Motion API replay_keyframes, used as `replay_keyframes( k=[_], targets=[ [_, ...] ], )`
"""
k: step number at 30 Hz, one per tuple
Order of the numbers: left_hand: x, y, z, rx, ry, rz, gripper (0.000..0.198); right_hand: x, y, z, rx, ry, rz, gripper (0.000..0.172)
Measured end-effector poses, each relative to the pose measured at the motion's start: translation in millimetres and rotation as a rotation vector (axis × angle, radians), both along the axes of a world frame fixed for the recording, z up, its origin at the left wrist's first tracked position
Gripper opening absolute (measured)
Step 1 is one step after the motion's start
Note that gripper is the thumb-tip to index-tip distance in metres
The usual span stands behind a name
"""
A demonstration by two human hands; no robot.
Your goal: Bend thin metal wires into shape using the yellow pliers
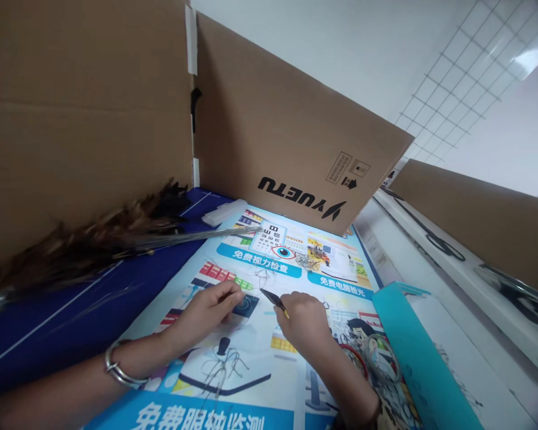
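Note:
My right hand (305,322) is closed around a pair of small pliers (274,298), whose dark pointed tip faces left and whose handle shows a bit of yellow. Thumb and fingertips of my left hand (222,300) are pinched together just left of that tip; whatever they hold is too small to make out. A silver bangle (122,367) circles the left wrist. Thin bent wire pieces (222,367) lie on the printed poster below my hands. Another little heap of wire bits (308,261) rests beyond them.
Cardboard panels (269,119) stand at the back and left. Brown feathers (94,239) and a bundle of thin straight wires (197,236) lie on the left. To the right are a wire coil (399,370), a red coil (356,356) and a teal-edged box (424,358).

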State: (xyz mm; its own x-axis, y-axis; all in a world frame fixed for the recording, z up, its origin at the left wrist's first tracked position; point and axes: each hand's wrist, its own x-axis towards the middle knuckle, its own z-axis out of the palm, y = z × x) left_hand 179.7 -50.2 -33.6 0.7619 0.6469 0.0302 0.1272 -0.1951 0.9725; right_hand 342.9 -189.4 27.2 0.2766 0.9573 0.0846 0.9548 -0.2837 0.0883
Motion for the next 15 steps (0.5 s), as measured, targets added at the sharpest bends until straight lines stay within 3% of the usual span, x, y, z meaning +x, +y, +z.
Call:
replay_keyframes(
  k=[5, 15],
  targets=[
    [0.3, -1.1, 1.1, -0.130, -0.046, -0.007, 0.031, -0.6, -6.3, 2.9, 0.085, -0.100, 0.076, 0.009],
    [0.4, -1.3, 4.4, -0.128, -0.078, -0.021, 0.028, -4.7, -8.6, 4.7, 0.118, -0.171, 0.112, 0.006]
  ],
)
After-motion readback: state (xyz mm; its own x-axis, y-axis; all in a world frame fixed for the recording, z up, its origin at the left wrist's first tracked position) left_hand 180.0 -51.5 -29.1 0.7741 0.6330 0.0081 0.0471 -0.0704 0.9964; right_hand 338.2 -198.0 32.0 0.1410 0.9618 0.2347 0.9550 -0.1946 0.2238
